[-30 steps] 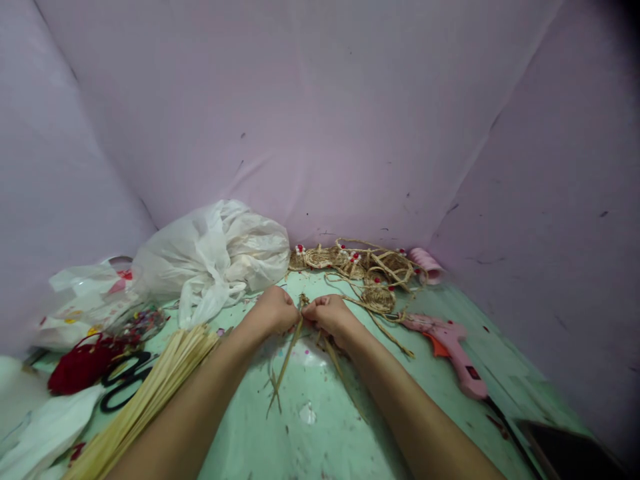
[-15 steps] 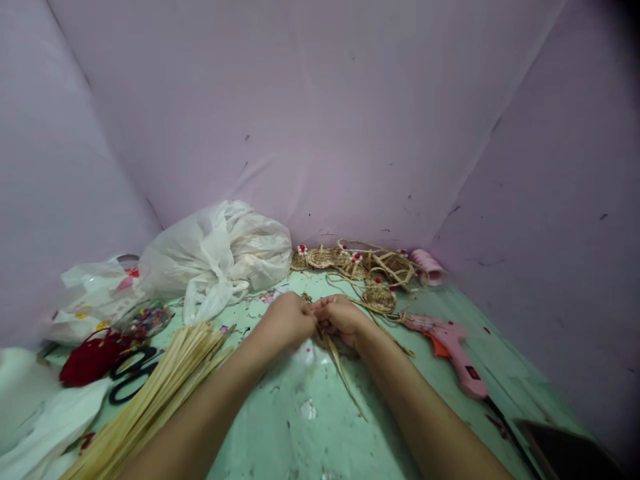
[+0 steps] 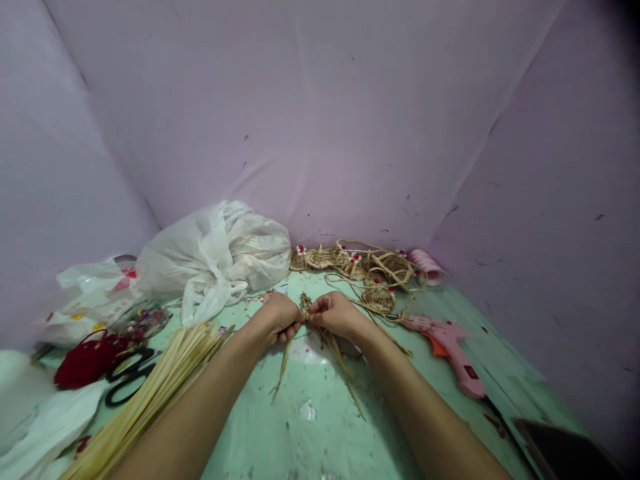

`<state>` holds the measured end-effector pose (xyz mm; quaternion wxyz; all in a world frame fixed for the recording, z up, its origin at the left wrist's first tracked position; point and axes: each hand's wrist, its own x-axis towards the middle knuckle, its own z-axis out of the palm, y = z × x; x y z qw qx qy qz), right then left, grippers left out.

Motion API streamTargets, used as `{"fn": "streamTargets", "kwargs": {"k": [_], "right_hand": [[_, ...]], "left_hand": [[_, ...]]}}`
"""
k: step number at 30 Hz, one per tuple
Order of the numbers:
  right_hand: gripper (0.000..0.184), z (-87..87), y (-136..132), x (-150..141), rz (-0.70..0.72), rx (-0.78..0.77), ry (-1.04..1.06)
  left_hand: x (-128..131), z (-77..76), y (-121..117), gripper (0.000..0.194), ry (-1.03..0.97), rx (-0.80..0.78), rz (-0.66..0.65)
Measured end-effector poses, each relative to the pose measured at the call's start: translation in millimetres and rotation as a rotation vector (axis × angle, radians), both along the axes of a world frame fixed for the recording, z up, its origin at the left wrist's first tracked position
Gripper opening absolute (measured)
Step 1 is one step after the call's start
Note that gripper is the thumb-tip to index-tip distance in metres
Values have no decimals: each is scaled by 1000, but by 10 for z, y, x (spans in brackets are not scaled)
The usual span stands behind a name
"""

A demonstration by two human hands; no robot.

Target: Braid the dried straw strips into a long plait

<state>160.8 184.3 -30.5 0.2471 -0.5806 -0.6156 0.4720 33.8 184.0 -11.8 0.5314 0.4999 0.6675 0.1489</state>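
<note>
My left hand (image 3: 283, 319) is closed, its fingers curled round a straw strand (image 3: 281, 373) whose loose end hangs down toward me. Close beside it, my right hand (image 3: 336, 315) pinches the same small braided straw piece (image 3: 305, 303), which pokes up between the fingertips. More loose straw strands (image 3: 345, 367) trail below the right hand onto the table. Fingers cover much of the piece, so its full shape is hidden.
Woven straw pieces with red and white beads (image 3: 350, 260) lie along the back wall near a pink thread spool (image 3: 427, 267). A pink glue gun (image 3: 453, 343) is at right. Left are a straw bundle (image 3: 160, 393), black-handled scissors (image 3: 129, 377), red yarn (image 3: 87, 360) and a white plastic bag (image 3: 220, 247).
My hands have moved slightly apart, the left one shifting left. A strand end now hangs below my left hand, and the braided piece shows between the fingertips.
</note>
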Motion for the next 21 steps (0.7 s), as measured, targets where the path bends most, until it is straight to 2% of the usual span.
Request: {"fn": "streamTargets", "kwargs": {"k": [2,4,6,9,12,15,19,21], "right_hand": [[8,45,-36,-25,60,217,-272],[14,117,-99,-67,64,356,-515],[18,203,-176,-116,16,394,-705],[20,313,-283,-180,-46,382,-846],[23,360,-355,-229,-6,351,-861],[24,359,-399,-259,55,347,-836],[16,382,-387,-193,145,331,-695],[12,397,-330,-115,104,298,-573]], "left_hand": [[14,-47,2,22,99,52,-16],[40,-103,-5,23,111,106,5],[71,-150,-21,25,64,154,43],[98,-166,-45,27,-2,176,91],[71,-133,-53,24,-91,83,128],[-2,-108,-43,19,-169,-29,102],[-85,-105,-23,14,-210,32,45],[-107,-96,-17,15,-209,84,11]]}}
